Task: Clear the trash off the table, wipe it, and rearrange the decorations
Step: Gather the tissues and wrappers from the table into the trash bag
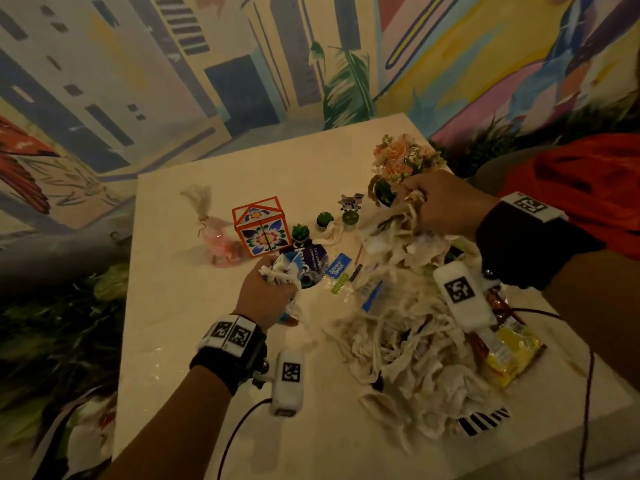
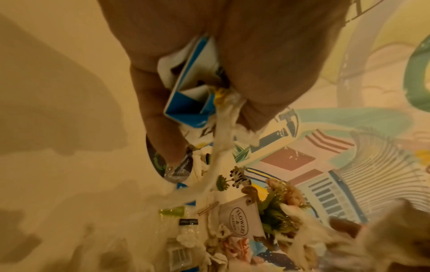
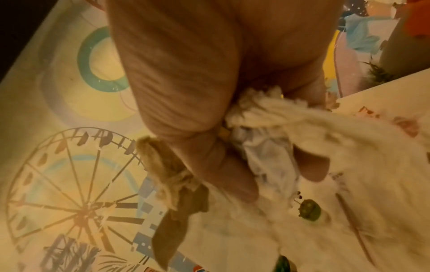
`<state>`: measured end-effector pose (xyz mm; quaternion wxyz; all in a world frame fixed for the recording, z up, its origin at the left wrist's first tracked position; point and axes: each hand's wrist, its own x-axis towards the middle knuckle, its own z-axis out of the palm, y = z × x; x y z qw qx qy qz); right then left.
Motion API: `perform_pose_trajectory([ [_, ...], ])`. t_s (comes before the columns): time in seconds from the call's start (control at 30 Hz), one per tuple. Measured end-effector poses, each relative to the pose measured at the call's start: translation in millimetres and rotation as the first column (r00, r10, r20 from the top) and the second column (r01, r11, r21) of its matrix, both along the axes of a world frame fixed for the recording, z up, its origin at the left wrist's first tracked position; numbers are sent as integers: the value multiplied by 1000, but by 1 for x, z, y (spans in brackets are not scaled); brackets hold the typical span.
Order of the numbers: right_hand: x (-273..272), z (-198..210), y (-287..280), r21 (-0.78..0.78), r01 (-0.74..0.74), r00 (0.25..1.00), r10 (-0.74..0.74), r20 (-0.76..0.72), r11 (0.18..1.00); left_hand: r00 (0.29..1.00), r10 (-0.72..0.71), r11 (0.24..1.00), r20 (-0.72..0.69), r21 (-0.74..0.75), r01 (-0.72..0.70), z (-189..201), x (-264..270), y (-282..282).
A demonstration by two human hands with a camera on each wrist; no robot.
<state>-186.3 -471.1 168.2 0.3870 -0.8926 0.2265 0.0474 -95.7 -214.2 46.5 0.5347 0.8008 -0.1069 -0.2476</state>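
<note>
Fingers of the left hand (image 1: 268, 294) are curled tight round a wad of torn white tissue and a crushed blue-and-white carton (image 2: 186, 95), seen low and left of centre in the head view. The right hand (image 1: 440, 202) sits higher, toward the upper right, and grips a second bunch of tissue (image 3: 260, 108), strands of which trail down into the heap below it.

That heap of shredded tissue (image 1: 408, 348) is what matters next. It sprawls across the lower right of the surface (image 1: 180, 306), with its long axis running from under the right hand down toward the near edge. Both hands look full, so I would judge the trash-clearing step only partly done. The heap lies right of the left hand and directly below the right hand, which is the nearer one.

Small wrappers sit between the hands: a blue sachet (image 1: 338, 265) and a green strip (image 1: 338, 284), with a yellow packet (image 1: 512, 355) at the heap's right side.

Decorations crowd the upper side: a painted lantern box (image 1: 262, 230), little potted succulents (image 1: 300, 233) and a flower pot (image 1: 398, 168) touching the right hand's knuckles, which a careless lift could tip. Open room lies to the left and along the near edge.
</note>
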Motion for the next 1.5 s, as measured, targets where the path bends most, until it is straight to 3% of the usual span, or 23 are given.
perform_pose_trajectory([
  [0.17,4,-3,32,-113,66,988,-81,-129,991,999,-40,998,13,-50,41,20,0,30],
  [0.27,1,-4,47,-147,150,986,-159,-50,978,999,-38,997,-27,-61,36,25,5,50],
  [0.53,0,11,83,-17,291,956,-290,44,957,978,-22,973,-209,-228,-27,37,9,80],
  [0.73,20,12,98,113,215,973,-223,65,970,955,13,953,-295,-286,-102,44,7,92],
  [0.93,52,-3,123,329,196,976,-217,27,924,936,4,939,-353,-321,-125,36,3,117],
  [1.1,81,7,156,472,89,975,-173,138,877,932,70,919,-356,-340,-199,43,11,156],
  [1.27,106,15,221,487,-31,974,-84,212,873,944,162,925,-286,-290,-247,41,29,217],
  [1.5,133,-20,350,451,-63,987,-12,161,890,978,179,978,-105,-93,-189,11,72,344],
])
